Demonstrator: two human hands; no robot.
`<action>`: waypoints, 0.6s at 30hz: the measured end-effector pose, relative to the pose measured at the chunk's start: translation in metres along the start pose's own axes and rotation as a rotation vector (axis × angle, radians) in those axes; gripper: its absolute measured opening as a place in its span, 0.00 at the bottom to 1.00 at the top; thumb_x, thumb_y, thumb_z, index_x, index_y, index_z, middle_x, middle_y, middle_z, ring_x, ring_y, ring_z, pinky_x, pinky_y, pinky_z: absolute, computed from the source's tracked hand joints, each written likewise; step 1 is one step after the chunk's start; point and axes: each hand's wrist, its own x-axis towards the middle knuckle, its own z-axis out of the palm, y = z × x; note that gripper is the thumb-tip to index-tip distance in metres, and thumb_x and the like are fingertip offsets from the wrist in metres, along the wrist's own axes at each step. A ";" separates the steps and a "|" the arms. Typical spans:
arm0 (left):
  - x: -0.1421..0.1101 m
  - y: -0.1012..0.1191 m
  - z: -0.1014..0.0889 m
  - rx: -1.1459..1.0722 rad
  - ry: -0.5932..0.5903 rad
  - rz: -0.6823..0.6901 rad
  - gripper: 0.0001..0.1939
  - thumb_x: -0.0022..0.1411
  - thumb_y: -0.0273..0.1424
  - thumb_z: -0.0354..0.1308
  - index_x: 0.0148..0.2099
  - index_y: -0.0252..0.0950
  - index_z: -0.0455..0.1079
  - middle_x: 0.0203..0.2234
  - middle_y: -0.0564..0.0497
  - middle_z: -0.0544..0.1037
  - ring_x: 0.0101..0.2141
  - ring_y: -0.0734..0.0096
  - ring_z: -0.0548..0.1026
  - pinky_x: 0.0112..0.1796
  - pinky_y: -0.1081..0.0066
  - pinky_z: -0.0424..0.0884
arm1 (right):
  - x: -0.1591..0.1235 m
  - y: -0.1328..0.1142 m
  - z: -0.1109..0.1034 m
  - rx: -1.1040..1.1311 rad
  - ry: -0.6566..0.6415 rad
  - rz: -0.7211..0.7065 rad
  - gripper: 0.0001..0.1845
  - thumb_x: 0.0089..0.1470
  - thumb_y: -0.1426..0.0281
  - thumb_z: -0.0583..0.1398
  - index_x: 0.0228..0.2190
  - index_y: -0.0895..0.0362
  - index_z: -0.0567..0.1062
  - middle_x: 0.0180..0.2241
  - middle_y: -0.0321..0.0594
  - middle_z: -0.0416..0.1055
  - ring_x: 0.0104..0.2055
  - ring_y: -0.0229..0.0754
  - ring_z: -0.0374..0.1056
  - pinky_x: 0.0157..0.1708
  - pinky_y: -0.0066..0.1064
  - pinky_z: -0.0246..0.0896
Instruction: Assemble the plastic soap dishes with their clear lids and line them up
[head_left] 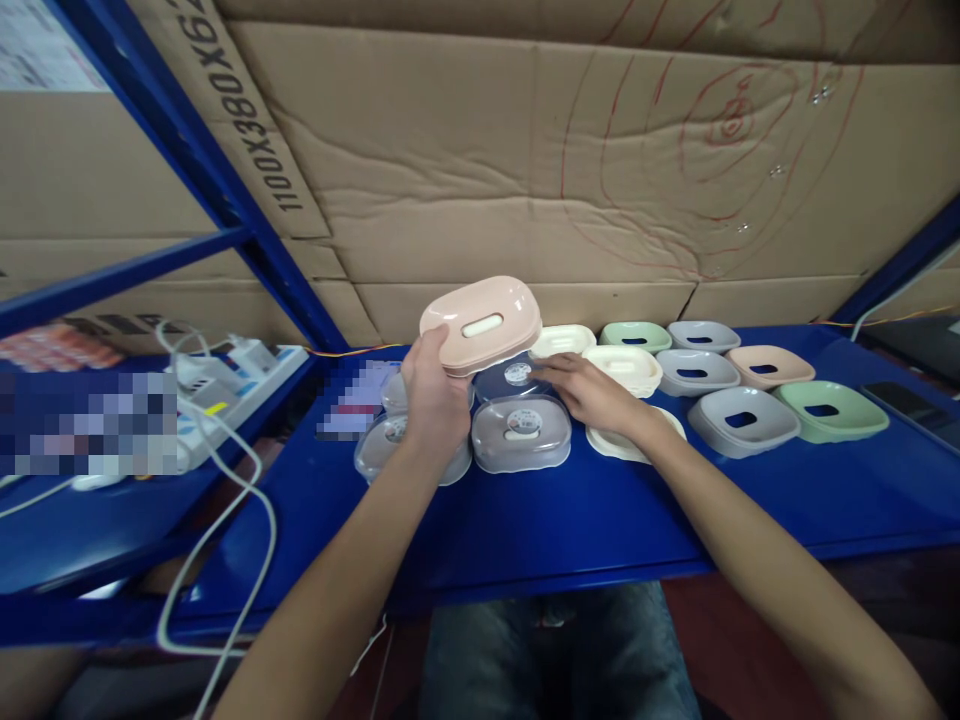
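My left hand (pixel 437 395) grips a pink oval soap dish (pixel 499 305) raised above the table, its underside tilted toward me. A cream piece shows through the slot in its middle. My right hand (pixel 592 392) has its fingers on the right edge of a clear lid (pixel 501 376) with a round label, just below the pink dish. In front of that lid sits a lidded grey soap dish (pixel 523 450). More clear-lidded dishes (pixel 375 452) lie partly behind my left hand and wrist. Cream inserts (pixel 624 368) rest around my right hand, one partly covered by the wrist.
On the right stand several slotted dishes: grey (pixel 742 437), green (pixel 844 425) and pink (pixel 795 375). A dark phone-like slab (pixel 896 402) lies beyond them. At left are a white power strip (pixel 247 385) and loose cables (pixel 262 500). Cardboard (pixel 450 150) walls the back of the blue table (pixel 585 530).
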 end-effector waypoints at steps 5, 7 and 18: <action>0.000 -0.001 0.000 0.034 -0.032 -0.002 0.13 0.63 0.32 0.67 0.50 0.37 0.79 0.51 0.41 0.87 0.63 0.50 0.79 0.57 0.60 0.81 | -0.001 0.001 -0.013 -0.183 -0.045 0.073 0.16 0.69 0.67 0.60 0.54 0.57 0.81 0.48 0.54 0.77 0.53 0.61 0.70 0.56 0.53 0.69; 0.000 -0.001 -0.001 0.043 -0.028 0.008 0.13 0.62 0.33 0.67 0.49 0.37 0.79 0.51 0.41 0.87 0.63 0.49 0.78 0.58 0.60 0.81 | -0.003 0.005 -0.014 -0.175 -0.070 0.076 0.21 0.67 0.64 0.65 0.58 0.56 0.79 0.52 0.55 0.75 0.56 0.62 0.69 0.58 0.54 0.69; -0.016 -0.014 0.002 0.112 -0.080 -0.150 0.20 0.63 0.35 0.67 0.56 0.35 0.78 0.52 0.39 0.86 0.57 0.45 0.82 0.53 0.51 0.83 | -0.002 0.011 0.007 -0.159 -0.106 0.044 0.32 0.64 0.73 0.66 0.68 0.53 0.71 0.69 0.59 0.68 0.71 0.65 0.66 0.67 0.63 0.63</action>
